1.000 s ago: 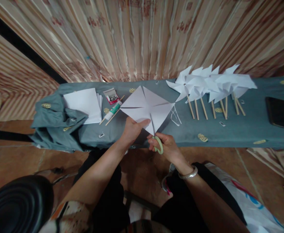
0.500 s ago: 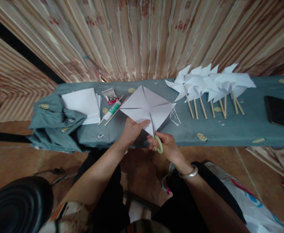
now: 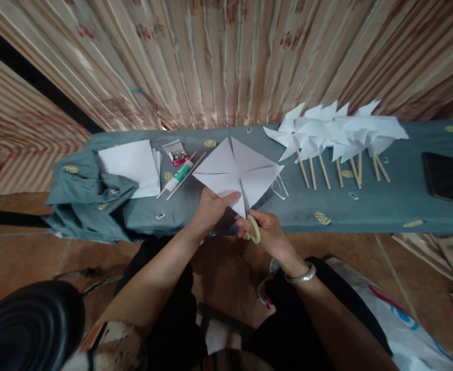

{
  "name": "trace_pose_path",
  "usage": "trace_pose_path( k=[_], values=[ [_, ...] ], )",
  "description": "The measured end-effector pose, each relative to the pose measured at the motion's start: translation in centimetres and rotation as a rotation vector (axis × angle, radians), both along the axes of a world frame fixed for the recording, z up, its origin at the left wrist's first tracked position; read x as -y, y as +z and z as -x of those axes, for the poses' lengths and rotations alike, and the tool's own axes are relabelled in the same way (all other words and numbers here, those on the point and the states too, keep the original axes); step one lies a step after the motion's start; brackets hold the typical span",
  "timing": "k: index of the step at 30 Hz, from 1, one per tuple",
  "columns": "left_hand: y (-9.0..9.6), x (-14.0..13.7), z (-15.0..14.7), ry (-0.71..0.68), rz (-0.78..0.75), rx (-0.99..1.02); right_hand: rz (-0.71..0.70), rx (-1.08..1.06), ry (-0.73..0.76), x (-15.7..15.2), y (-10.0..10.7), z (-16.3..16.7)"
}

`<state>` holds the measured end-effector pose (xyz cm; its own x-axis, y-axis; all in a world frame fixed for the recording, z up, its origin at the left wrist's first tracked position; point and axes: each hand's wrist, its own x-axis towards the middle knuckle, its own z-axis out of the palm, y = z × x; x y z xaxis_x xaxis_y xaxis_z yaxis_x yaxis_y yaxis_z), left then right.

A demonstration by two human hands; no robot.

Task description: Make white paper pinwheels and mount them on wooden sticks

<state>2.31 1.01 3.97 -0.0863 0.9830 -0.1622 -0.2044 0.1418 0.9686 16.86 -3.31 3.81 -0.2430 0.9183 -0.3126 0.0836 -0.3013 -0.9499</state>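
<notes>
My left hand (image 3: 212, 208) pinches a square sheet of white paper (image 3: 226, 167) near its front corner, thumb on top. The sheet is turned like a diamond and has slits running from its corners toward the middle. Fingers of my right hand (image 3: 267, 232) are wrapped round scissors (image 3: 254, 230) with pale green handles. Their blades lie in the slit at the paper's near corner, mostly hidden by the sheet. Part of a thin white cord or strip (image 3: 281, 189) shows beside the paper's right corner.
Paper pinwheels (image 3: 334, 131) on wooden sticks lie right of centre, with a dark phone (image 3: 445, 176) beyond. On the left are stacked white sheets (image 3: 128, 165), a small red box (image 3: 177, 153) of metal pieces, a glue tube (image 3: 179, 176) and two loose sticks (image 3: 186, 176).
The paper has shifted slightly to the right and its right corner has tilted a little. Both hands keep their grip and have barely moved.
</notes>
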Motion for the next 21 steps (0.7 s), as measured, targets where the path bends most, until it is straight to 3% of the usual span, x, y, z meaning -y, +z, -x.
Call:
trace_pose_path(
  k=[21],
  values=[
    [-0.15,-0.02,0.13,-0.006,0.015,0.020,0.026,-0.029,-0.024,0.04,-0.29,0.17]
  ],
)
